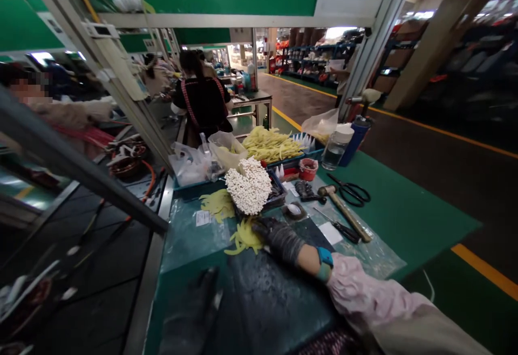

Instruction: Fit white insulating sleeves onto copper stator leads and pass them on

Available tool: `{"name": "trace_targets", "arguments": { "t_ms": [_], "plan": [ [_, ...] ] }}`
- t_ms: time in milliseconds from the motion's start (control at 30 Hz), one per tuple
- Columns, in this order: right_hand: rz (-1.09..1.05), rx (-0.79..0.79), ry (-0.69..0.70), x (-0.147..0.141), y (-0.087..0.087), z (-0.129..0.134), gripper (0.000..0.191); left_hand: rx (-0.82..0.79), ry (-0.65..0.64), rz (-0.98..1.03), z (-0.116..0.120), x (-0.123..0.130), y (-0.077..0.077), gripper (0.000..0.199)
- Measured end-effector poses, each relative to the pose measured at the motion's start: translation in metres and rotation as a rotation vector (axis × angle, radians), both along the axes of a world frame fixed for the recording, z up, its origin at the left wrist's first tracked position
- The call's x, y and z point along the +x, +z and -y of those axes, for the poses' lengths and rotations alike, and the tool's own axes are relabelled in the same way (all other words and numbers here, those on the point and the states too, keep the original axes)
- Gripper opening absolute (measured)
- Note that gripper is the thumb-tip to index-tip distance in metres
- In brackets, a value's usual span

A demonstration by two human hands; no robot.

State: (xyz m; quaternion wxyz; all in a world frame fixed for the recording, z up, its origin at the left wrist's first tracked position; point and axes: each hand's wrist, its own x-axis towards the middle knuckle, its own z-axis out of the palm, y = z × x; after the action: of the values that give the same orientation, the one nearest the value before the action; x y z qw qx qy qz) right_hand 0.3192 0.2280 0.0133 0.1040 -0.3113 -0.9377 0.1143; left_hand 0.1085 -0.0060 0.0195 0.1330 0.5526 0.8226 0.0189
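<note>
My right hand [280, 239], in a grey glove, reaches over the bench to a small bunch of yellow-green curved strips [245, 237]. Its fingers close on the right edge of that bunch; the fingertips are partly hidden. Low in the picture, my left hand [192, 306] wears a dark glove and is smeared by motion. A small pale spot shows at its edge, too blurred to name. Just behind the bunch stands a thick cluster of white bead-tipped stems [249, 186]. More flat yellow-green pieces [218, 205] lie to its left, near a small white label [203, 218].
A hammer [346, 214], black-handled scissors [351, 190] and a black-handled tool [342, 227] lie at right. Behind are a heap of yellow strips [271, 144], a red tub [308, 169], a clear jar [336, 147] and plastic bags [190, 163]. A metal post [121, 182] flanks the bench's left side.
</note>
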Motion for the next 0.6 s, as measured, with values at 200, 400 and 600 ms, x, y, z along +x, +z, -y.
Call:
{"name": "trace_targets", "arguments": {
  "t_ms": [200, 400, 600],
  "plan": [
    [0.017, -0.026, 0.041, -0.02, -0.011, -0.009, 0.046, -0.1, 0.001, -0.027, -0.072, 0.021, 0.033, 0.066],
    [0.043, 0.069, 0.051, -0.01, -0.016, -0.015, 0.043, -0.071, 0.095, 0.028, -0.108, 0.034, 0.034, 0.052],
    [-0.003, 0.092, 0.196, 0.001, -0.021, -0.005, 0.038, 0.006, 0.109, 0.079, -0.097, 0.039, 0.037, 0.045]
  ]
}}
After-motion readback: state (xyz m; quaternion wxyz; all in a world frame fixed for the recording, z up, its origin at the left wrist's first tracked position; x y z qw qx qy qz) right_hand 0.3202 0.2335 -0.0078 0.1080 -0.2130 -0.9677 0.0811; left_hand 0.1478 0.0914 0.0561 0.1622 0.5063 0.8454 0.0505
